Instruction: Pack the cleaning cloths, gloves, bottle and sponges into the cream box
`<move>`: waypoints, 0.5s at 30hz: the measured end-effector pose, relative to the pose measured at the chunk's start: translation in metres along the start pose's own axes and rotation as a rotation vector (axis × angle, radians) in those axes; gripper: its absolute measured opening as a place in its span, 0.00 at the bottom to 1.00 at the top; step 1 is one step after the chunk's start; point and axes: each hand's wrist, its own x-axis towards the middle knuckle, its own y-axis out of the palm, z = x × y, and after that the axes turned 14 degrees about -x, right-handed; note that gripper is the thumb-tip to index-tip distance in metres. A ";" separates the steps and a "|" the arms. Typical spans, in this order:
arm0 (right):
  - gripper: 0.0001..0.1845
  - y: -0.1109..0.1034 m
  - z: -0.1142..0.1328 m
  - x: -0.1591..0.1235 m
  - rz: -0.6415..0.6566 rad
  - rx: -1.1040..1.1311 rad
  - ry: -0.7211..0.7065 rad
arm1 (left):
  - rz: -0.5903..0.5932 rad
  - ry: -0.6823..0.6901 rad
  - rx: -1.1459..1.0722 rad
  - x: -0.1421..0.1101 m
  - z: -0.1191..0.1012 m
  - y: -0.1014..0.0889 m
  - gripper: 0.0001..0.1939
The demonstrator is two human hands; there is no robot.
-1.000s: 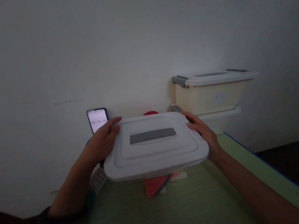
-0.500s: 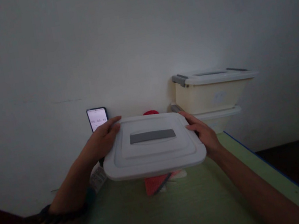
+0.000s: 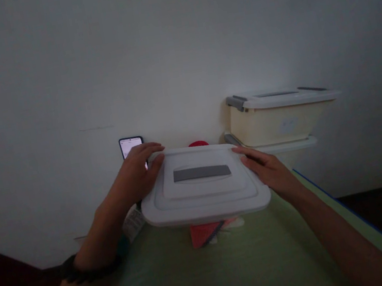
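Note:
A white plastic lid (image 3: pixel 207 202) with a grey handle strip in its middle is held up in front of me, top side showing. My left hand (image 3: pixel 142 171) grips its far left corner, thumb along the upper edge. At the far right edge, my right hand (image 3: pixel 269 168) holds the lid with its fingers bent round the rim. Below the near edge, a red and dark piece of material (image 3: pixel 207 234) peeks out, mostly covered. A small part of a red object (image 3: pixel 198 143) shows behind the lid. Whatever lies directly under the lid is hidden.
Lidded cream storage boxes (image 3: pixel 271 124) with grey latches are stacked at the right against the wall. A phone (image 3: pixel 131 144) leans on the wall behind my left hand. A pale printed item (image 3: pixel 133 223) sits beside my left forearm. The green tabletop (image 3: pixel 215 281) has a blue right edge.
The whole view has shifted, so things appear slightly farther right. Both hands keep hold of the lid; my left hand now covers more of the phone, and my right fingers lie more over the rim.

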 end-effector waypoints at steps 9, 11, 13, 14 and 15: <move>0.15 0.000 0.001 0.000 -0.007 -0.197 -0.211 | 0.644 0.023 0.091 -0.012 -0.015 -0.015 0.54; 0.16 -0.002 0.008 -0.006 0.023 -0.341 -0.298 | 0.652 0.025 0.110 -0.012 -0.012 -0.013 0.55; 0.20 -0.004 0.017 -0.012 0.102 -0.507 -0.385 | 0.650 0.032 0.123 -0.012 -0.011 -0.011 0.55; 0.22 -0.004 0.021 -0.015 0.149 -0.577 -0.418 | 0.646 0.034 0.130 -0.012 -0.011 -0.010 0.55; 0.23 -0.004 0.024 -0.017 0.182 -0.631 -0.439 | 0.640 0.034 0.137 -0.011 -0.012 -0.009 0.54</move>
